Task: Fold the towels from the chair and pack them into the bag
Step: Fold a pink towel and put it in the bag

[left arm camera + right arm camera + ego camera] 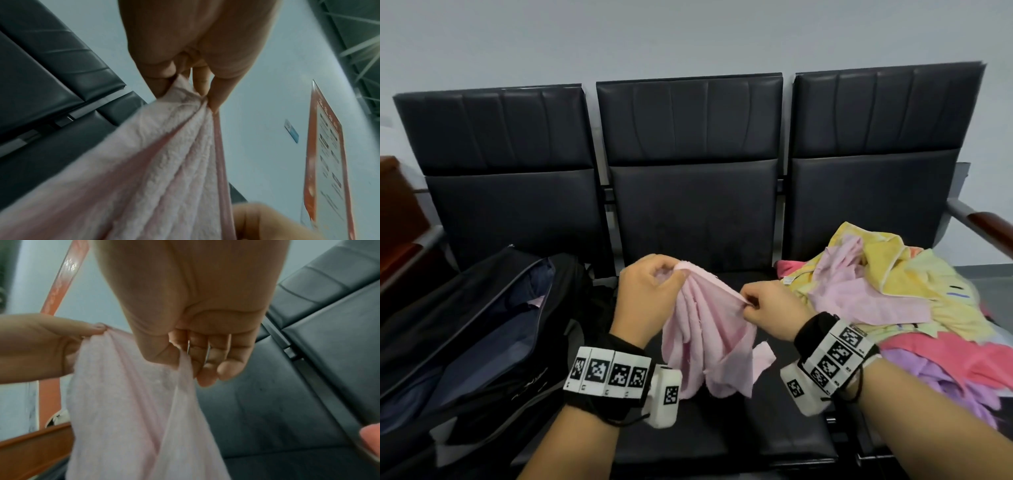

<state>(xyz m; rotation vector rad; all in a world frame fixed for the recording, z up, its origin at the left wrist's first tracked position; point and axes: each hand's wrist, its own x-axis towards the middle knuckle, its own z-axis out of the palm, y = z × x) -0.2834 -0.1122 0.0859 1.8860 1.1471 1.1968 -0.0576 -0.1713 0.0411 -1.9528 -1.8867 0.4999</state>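
Observation:
A pale pink towel (709,335) hangs bunched above the middle seat (722,438) of a black three-seat bench. My left hand (650,294) pinches its gathered top edge, fingers curled round the cloth (180,129). A short way to the right, my right hand (767,308) pinches the same edge between thumb and fingers (185,363); the towel (123,402) droops below both hands. An open dark bag (482,335) lies on the left seat. A heap of yellow, pink, coral and purple towels (893,301) covers the right seat.
Black backrests (688,137) stand behind the seats against a pale wall. A wooden armrest (989,226) juts out at far right, and brown wooden furniture (397,212) sits at far left. A red-framed notice (329,154) hangs on the wall.

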